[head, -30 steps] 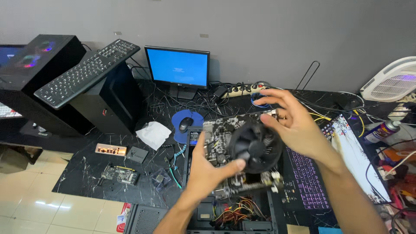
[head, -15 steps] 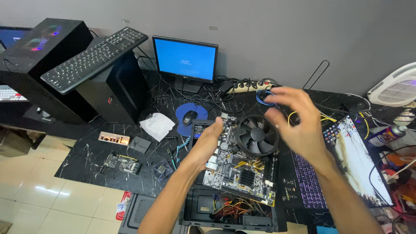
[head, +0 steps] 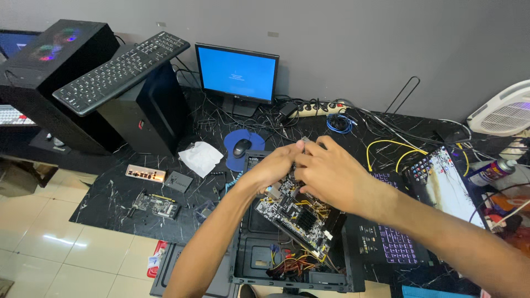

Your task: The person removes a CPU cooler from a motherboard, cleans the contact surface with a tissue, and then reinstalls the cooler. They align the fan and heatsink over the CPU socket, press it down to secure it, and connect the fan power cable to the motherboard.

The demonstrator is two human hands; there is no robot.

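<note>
Gripping the far end of the circuit board point(head: 301, 212), both our hands meet over its top edge: our left hand point(head: 273, 165) curls round the corner, and our right hand point(head: 331, 174) is closed over the part beside it, so what lies under the palm is hidden. Below the grip, the board hangs tilted above the open computer case point(head: 248, 256). We judge it light and stiff but fragile, best taken by its bare edges, off the chips and pins. Beyond the grip sits a mouse point(head: 242, 148); right of it, a laptop point(head: 397, 243).
</note>
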